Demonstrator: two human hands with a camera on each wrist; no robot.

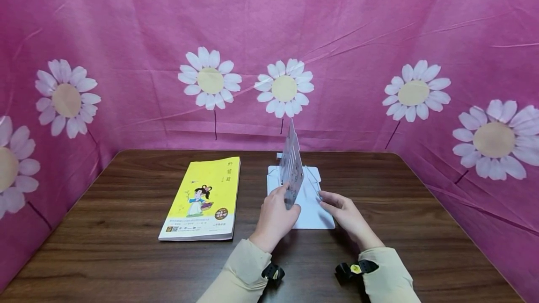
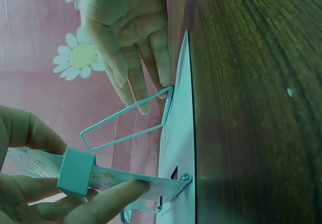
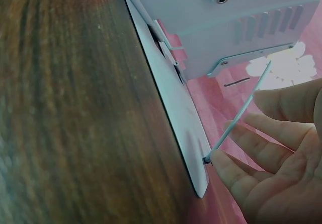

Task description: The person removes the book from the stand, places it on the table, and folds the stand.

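A pale book stand (image 1: 313,214) lies with its base flat on the table, its printed back panel (image 1: 293,167) raised nearly upright. My left hand (image 1: 275,216) grips the panel's lower part, around a small box-shaped edge piece (image 2: 76,172) in the left wrist view. A wire support frame (image 2: 126,112) tilts up from the base, hinged at one end. My right hand (image 1: 347,216) touches this wire with fairly straight fingers; the thumb and fingers appear on the same side of it. The panel's plain back, with slots, shows in the right wrist view.
A yellow paperback book (image 1: 202,200) lies on the brown wooden table (image 1: 118,256), left of the stand. Behind the table hangs a pink cloth (image 1: 337,22) with white daisies. A black band sits at each wrist.
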